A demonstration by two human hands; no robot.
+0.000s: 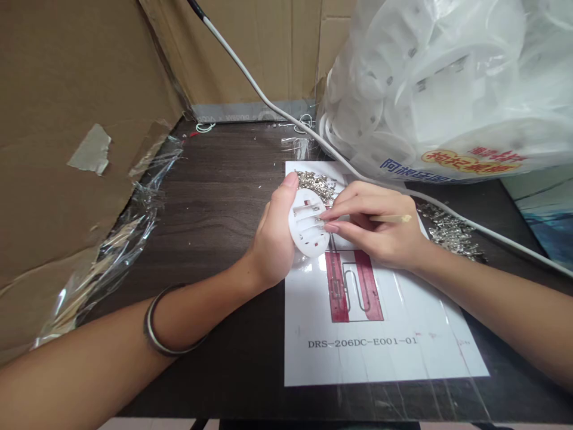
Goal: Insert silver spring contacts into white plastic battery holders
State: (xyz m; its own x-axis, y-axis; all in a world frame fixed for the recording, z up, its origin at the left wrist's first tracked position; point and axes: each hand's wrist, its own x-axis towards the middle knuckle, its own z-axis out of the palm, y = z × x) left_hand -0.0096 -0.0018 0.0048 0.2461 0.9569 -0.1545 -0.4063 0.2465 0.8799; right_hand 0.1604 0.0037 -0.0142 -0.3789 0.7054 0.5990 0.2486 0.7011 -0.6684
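Observation:
My left hand (273, 239) grips a white round plastic battery holder (308, 222), tilted with its slotted side facing me. My right hand (376, 224) holds a thin wooden stick (394, 219) and its fingertips press at the holder's right edge, where small metal contacts sit. Both hands hover over a white printed sheet (380, 334) taped to the dark table, marked with a red diagram and "DRS-206DC-E001-01". A dark bangle is on my left wrist.
Piles of small metal contacts lie behind the holder (316, 181) and to the right (452, 230). A plastic bag of white holders (447, 83) fills the back right. A white cable (268, 101) crosses the table. Cardboard walls (67, 119) stand left and behind.

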